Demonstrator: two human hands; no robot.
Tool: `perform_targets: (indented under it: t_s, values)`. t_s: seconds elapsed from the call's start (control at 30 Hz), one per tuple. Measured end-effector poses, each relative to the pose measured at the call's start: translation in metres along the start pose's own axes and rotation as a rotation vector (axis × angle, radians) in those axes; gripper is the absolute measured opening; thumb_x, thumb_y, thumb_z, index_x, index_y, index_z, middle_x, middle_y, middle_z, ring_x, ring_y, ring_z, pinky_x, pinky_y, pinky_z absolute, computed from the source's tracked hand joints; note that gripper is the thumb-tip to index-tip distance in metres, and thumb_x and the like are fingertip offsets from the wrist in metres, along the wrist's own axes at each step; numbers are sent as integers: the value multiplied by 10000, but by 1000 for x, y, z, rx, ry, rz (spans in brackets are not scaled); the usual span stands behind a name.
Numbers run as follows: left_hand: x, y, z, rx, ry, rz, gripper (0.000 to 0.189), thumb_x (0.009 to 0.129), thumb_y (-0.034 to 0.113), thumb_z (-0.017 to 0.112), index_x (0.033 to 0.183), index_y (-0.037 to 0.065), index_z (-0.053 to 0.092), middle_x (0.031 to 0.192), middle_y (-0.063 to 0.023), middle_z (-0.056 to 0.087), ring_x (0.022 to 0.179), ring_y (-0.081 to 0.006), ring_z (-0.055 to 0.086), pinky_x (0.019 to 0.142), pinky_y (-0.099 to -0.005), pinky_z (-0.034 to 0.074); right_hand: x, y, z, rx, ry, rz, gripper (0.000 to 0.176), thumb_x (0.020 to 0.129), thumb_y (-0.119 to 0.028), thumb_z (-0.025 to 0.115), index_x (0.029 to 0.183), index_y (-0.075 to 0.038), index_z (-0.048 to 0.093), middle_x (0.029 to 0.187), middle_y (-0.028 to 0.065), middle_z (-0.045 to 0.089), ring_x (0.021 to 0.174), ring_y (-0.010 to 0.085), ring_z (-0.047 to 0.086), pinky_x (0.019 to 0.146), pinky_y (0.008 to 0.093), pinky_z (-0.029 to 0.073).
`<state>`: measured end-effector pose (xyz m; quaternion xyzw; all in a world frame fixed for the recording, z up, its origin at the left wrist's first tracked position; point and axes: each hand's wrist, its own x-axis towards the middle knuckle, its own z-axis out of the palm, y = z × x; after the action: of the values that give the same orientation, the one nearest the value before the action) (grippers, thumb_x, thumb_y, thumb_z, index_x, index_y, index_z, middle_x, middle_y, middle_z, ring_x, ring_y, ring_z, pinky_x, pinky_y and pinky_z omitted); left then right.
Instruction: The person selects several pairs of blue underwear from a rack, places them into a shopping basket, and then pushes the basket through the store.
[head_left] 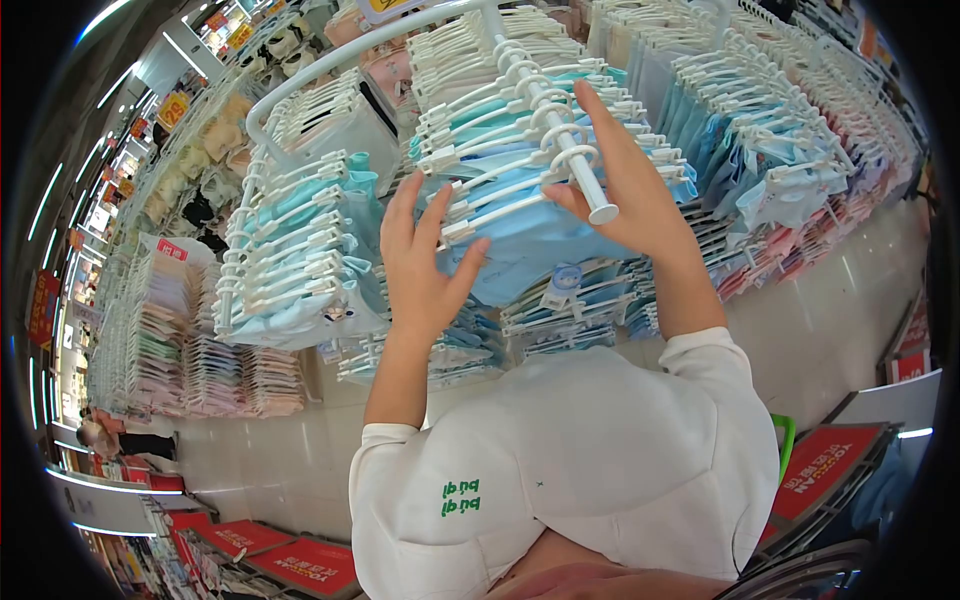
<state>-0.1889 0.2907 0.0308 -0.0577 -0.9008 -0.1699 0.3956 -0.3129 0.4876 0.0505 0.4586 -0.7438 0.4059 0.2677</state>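
Note:
White clip hangers [490, 185] with light blue underwear [540, 250] hang in a row from a white display rail [550, 105] in front of me. My left hand [420, 250] is at the left ends of the front hangers, its fingers spread beside the white clips. On the other side, my right hand [630, 180] reaches along the rail near the hanger hooks. Its fingers are stretched out and its thumb is apart, close to the front hanger. Whether either hand presses on the hangers is hard to make out. The rail's round end cap [603, 213] points toward me.
Another rail arm with teal and pale blue garments [300, 250] hangs at the left. More hanging blue garments [760, 140] fill the rack at the right. Lower rows of hangers [570, 310] sit beneath. Red sign boards [825, 465] stand behind me, and a person [125, 440] is far left.

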Motion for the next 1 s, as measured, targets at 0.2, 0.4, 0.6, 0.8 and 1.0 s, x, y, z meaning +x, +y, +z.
perform_targets:
  t_s: [0.2,0.4,0.6,0.8,1.0]
  values:
    - [0,-4,3,-31,23,-21,603,664,188,693,1196,43,450,1306,-184,347,1192,-337,349,959,-411,294,4,1,0,158,-108,97,837,718,-261,682,1338,-14,177,1322,224,311,1211,326,346,956,368,319]
    - [0,-6,5,-35,-3,-22,624,667,174,690,1215,40,423,1312,-188,339,1191,-337,351,952,-400,304,7,-1,-2,198,-129,135,794,709,-330,664,1298,15,258,1249,248,390,1126,372,420,920,381,351]
    - [0,-6,6,-77,-16,-61,622,677,185,688,1217,41,415,1310,-172,351,1178,-309,376,908,-375,352,8,2,0,159,-95,79,771,706,-338,664,1286,10,293,1255,234,391,1140,359,413,919,363,358]
    - [-1,-8,8,-115,-55,-110,606,710,236,650,1217,27,393,1301,-189,349,1170,-354,358,972,-434,263,9,0,1,156,-73,91,739,713,-218,688,1321,-92,288,1264,201,391,1084,304,477,797,349,462]
    - [-1,-10,10,-125,-47,-111,586,724,233,638,1210,19,389,1290,-198,362,1148,-363,383,968,-439,267,8,4,4,146,-45,71,738,707,-231,691,1312,-74,298,1263,208,387,1112,314,452,840,361,438]
